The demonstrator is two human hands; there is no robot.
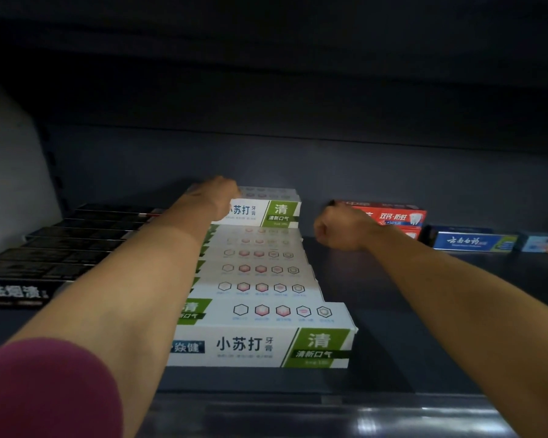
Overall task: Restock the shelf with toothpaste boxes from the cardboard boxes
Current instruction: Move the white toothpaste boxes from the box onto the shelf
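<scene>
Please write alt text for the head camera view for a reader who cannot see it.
A person's left hand holds the rearmost white-and-green toothpaste box in a row on a dark shelf, while the right hand, curled into a fist, reaches toward red toothpaste boxes.

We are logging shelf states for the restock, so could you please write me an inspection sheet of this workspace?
Surface: dark shelf, bare to the right of the white row.
Job's things: white-and-green toothpaste boxes in a row running front to back, with a second layer started at the back; no cardboard box in view.
Clutter: black boxes at left; red boxes and blue boxes at the right rear.
Hands: left hand holds the rear top white box; right hand is a fist in front of the red boxes, contact unclear.
Cables: nothing seen.
Surroundings: dark back panel, shelf above, dim light.
</scene>
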